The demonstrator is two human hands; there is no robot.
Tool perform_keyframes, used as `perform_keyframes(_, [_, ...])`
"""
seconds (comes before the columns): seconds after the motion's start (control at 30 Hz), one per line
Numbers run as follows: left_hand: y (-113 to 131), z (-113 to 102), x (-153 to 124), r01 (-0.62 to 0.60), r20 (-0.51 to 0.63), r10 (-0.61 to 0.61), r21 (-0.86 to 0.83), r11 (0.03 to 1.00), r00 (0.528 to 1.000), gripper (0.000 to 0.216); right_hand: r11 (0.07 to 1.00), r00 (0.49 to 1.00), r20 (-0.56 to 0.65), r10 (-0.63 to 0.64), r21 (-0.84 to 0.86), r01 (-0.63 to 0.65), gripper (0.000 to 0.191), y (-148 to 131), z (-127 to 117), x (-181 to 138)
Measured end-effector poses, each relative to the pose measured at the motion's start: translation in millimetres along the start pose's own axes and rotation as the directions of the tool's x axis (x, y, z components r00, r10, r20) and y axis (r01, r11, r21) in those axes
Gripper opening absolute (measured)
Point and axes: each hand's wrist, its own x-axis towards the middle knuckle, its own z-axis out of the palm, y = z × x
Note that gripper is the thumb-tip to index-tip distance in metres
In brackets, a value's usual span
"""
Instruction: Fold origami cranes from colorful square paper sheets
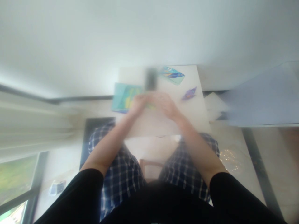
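Black sleeves sit nearest us. Beyond, our left hand and right hand meet over a yellow-green thing on the white table, beside a teal booklet; blur hides their grip. Farther lies a purple paper figure.

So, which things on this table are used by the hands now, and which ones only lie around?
In use: left hand and right hand, together on a yellow-green paper (blurred); teal sheet beside the left hand.
Lying about: dark object, teal packet, purple folded figure, white papers, pale blue sheet.
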Motion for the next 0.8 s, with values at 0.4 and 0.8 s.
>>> perform_keyframes(0.4, [11.5,1.2,-3.3,0.071,0.009,-0.071,-0.021,0.997,0.997,0.025,0.847,0.870,0.060,0.489,0.205,-0.490,0.048,-5.3,-7.9,1.3])
perform_keyframes(0.8, [0.2,5.0,-1.0,0.084,0.060,-0.081,-0.037,0.996,0.995,0.028,0.895,0.900,-0.041,0.433,0.136,-0.425,0.042,-8.1,-2.4,-1.8])
